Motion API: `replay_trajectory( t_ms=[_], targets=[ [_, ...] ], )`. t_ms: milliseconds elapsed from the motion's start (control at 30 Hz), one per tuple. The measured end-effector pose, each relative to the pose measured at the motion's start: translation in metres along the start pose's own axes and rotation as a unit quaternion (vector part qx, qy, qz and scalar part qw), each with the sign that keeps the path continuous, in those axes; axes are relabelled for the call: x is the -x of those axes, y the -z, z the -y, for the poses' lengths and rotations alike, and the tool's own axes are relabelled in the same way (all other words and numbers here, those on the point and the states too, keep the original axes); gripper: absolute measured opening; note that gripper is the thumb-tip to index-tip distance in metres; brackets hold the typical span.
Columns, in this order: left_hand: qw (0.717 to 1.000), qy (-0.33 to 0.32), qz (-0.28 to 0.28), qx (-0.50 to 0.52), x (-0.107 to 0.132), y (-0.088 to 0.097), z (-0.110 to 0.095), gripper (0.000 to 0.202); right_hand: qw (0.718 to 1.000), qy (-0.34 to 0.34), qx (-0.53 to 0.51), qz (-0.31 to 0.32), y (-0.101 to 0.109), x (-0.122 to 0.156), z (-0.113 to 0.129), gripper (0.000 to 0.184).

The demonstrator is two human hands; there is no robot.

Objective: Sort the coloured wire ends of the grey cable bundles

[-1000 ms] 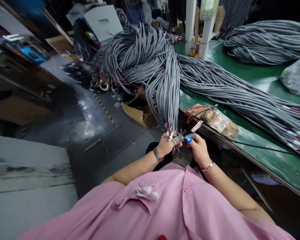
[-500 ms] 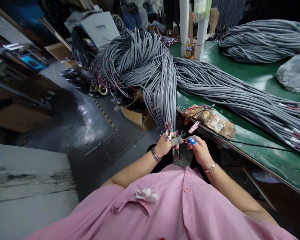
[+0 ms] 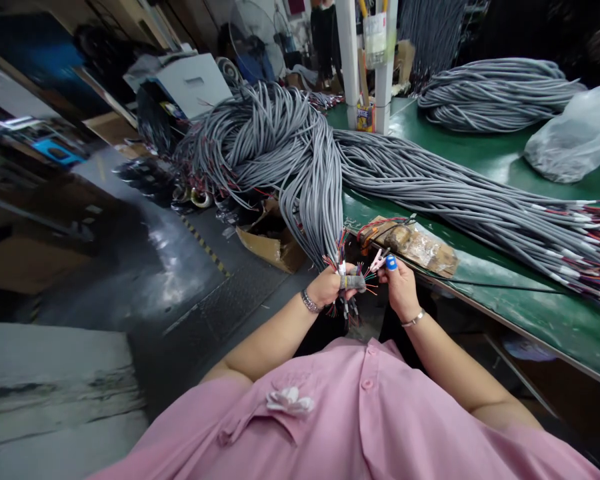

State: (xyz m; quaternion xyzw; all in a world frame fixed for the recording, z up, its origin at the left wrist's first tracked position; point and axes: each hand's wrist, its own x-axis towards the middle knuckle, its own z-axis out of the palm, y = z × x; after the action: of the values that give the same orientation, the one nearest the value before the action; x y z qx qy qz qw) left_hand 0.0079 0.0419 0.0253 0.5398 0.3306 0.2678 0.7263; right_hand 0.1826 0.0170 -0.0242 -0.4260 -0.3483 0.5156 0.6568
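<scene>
Both of the worker's hands are up in front of the near edge of the long green-topped bench [image 3: 517,320]. The left hand [image 3: 325,288] is closed around the ends of a few grey round-jacketed cables [image 3: 325,207], which spill down over that edge from the bench top; thin bare-ended wires in red, green and orange [image 3: 341,252] fan out above and beyond its fingers. A grey ribbed cover [image 3: 353,283] lies across its fingertips.

The right hand [image 3: 401,287], its thumb capped in bright blue [image 3: 391,262], is half curled, thumb and fingers drawn together beside a small pale-pink clip [image 3: 378,260] — I cannot tell whether it grips the clip or merely meets it.

On the bench's near edge, just beyond that hand, sits a rough wooden block wrapped in clear plastic [image 3: 423,248]. More grey cables stretch along the bench top, with a thick coiled bundle [image 3: 495,93] at its far side — and a crumpled translucent bag [image 3: 573,137] near that.
</scene>
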Motion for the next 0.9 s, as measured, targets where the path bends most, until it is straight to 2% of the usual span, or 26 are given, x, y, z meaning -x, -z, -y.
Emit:
replay_trajectory(
  t_ms=[100, 200, 300, 667, 900],
  targets=[
    [1.000, 0.010, 0.009, 0.018, -0.007, 0.002, 0.000, 0.039, 0.997, -0.038, -0.065, 0.024, -0.001, -0.003, -0.008, 0.047],
    [0.999, 0.023, 0.012, 0.026, -0.013, 0.002, 0.001, 0.041, 0.976, -0.105, -0.180, 0.058, -0.004, -0.005, -0.011, 0.045],
    [0.999, 0.037, 0.010, 0.026, -0.017, 0.000, 0.001, 0.041, 0.962, -0.122, -0.237, 0.052, -0.006, -0.006, -0.011, 0.040],
    [0.999, 0.040, 0.006, 0.023, -0.020, 0.004, 0.009, 0.038, 0.952, -0.130, -0.272, 0.048, -0.011, -0.007, -0.006, 0.040],
    [0.999, 0.034, 0.000, 0.010, -0.014, 0.000, 0.007, 0.036, 0.930, -0.194, -0.291, 0.116, -0.006, -0.003, 0.000, 0.052]
  ],
)
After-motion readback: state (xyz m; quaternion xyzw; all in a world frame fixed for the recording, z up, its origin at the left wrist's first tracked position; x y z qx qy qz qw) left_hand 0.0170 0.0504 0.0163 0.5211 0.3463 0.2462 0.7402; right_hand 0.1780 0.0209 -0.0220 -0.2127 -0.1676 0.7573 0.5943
